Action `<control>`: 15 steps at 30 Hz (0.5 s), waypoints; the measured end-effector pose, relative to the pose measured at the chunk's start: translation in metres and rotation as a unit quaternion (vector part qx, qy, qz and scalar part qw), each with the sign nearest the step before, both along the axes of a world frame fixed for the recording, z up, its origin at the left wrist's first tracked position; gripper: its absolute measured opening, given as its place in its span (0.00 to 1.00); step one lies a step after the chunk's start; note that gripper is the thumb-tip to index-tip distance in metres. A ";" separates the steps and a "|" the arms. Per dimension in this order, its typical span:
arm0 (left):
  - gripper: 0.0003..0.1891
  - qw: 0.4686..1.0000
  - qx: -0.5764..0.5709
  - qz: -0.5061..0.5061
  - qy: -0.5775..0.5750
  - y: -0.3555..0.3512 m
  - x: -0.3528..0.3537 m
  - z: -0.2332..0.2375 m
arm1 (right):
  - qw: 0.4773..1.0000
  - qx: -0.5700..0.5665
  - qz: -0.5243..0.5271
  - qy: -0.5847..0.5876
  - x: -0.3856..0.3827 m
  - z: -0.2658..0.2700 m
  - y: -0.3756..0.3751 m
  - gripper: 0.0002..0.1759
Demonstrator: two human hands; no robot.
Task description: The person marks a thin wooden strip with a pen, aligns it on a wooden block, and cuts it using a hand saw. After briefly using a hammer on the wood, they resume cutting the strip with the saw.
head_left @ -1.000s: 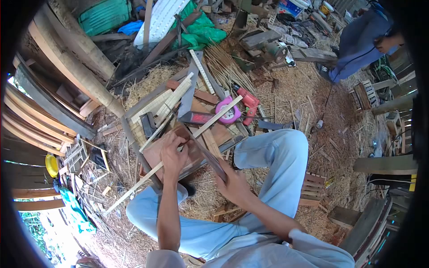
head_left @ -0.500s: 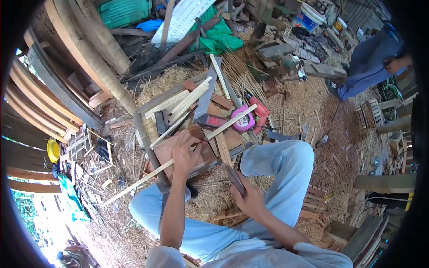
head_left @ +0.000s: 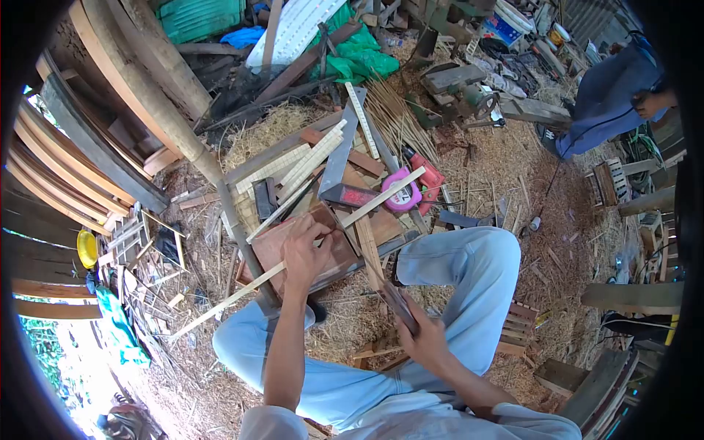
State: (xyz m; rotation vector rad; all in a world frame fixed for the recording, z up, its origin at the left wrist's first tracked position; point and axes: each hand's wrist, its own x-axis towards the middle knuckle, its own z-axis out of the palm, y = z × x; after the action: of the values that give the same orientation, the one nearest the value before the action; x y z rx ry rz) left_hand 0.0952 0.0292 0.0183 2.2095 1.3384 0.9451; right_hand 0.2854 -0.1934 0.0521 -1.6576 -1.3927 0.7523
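Slat [head_left: 381, 196] is lying diagonally across board [head_left: 341, 258] at frame ctr, running 8 to 1 o'clock. Left hand [head_left: 304, 253] is clamping it down, fingers curled over, prob. to stop it sliding. Right hand [head_left: 427, 339] is gripping blade [head_left: 396, 299] at 5 o'clock, apart from the wood. Slat's far end is crowding tape [head_left: 402, 199]; open straw [head_left: 499, 169] is lying toward 2 o'clock.

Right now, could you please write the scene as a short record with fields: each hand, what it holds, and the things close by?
Left hand: holds down a wooden strip across a reddish board
Right hand: grips a dark flat tool, off the board, beside the knee
Nearby: pink tape measure, red drill
Ground: straw and wood scraps
Other person: blue clothing, upper right
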 end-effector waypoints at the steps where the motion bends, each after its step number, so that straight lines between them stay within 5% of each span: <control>1: 0.08 1.000 -0.003 0.002 0.001 0.001 0.000 -0.001 | 1.000 -0.003 0.002 0.001 0.000 0.000 0.001 0.33; 7: 0.08 0.999 -0.027 0.010 0.025 -0.001 -0.004 -0.003 | 1.000 -0.003 -0.001 0.002 -0.037 -0.005 0.120 0.28; 15: 0.08 0.999 -0.029 0.007 -0.027 0.001 0.001 -0.002 | 0.999 -0.051 0.011 -0.003 -0.004 0.006 -0.001 0.32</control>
State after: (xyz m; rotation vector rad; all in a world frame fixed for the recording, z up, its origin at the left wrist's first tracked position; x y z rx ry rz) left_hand 0.0962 0.0301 0.0159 2.1202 1.3414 0.9509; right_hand 0.2817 -0.1944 0.0580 -1.7270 -1.3991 0.8447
